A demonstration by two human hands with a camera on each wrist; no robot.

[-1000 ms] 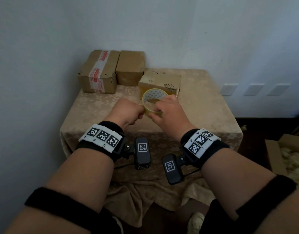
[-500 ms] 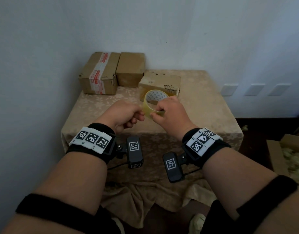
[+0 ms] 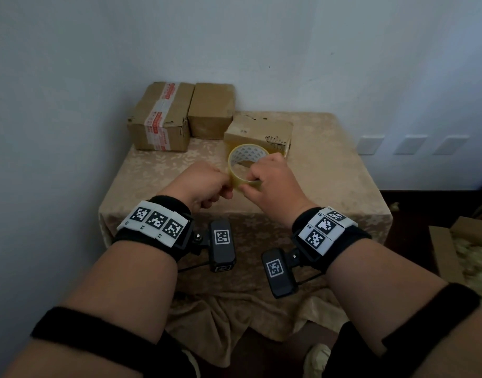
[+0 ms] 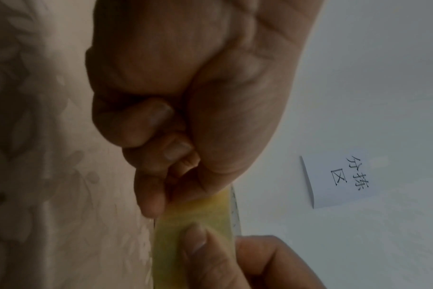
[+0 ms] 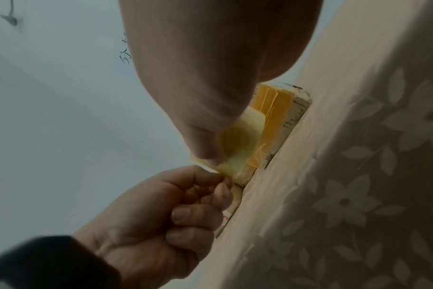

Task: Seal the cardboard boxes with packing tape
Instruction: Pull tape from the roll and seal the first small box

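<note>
A roll of clear yellowish packing tape [image 3: 246, 165] is held in the air above the table. My right hand [image 3: 272, 184] grips the roll, thumb pressed on its outer face [image 4: 200, 244]. My left hand [image 3: 204, 186] pinches the tape's loose end [image 5: 225, 172] at the roll's left side, other fingers curled. Three cardboard boxes stand at the back of the table: one with red-printed white tape [image 3: 162, 117], a plain one [image 3: 211, 110], and a flatter one [image 3: 258, 129] just behind the roll, with yellow tape down its side [image 5: 272, 113].
The table [image 3: 329, 173] wears a beige floral cloth and stands in a corner against white walls. A paper note with writing [image 4: 339, 179] hangs on the wall. An open carton with packing filler [image 3: 463, 252] sits on the dark floor at right.
Both hands stayed together on the roll. The left hand drew back slightly, then returned against the roll's left side; the roll tilted a little.
</note>
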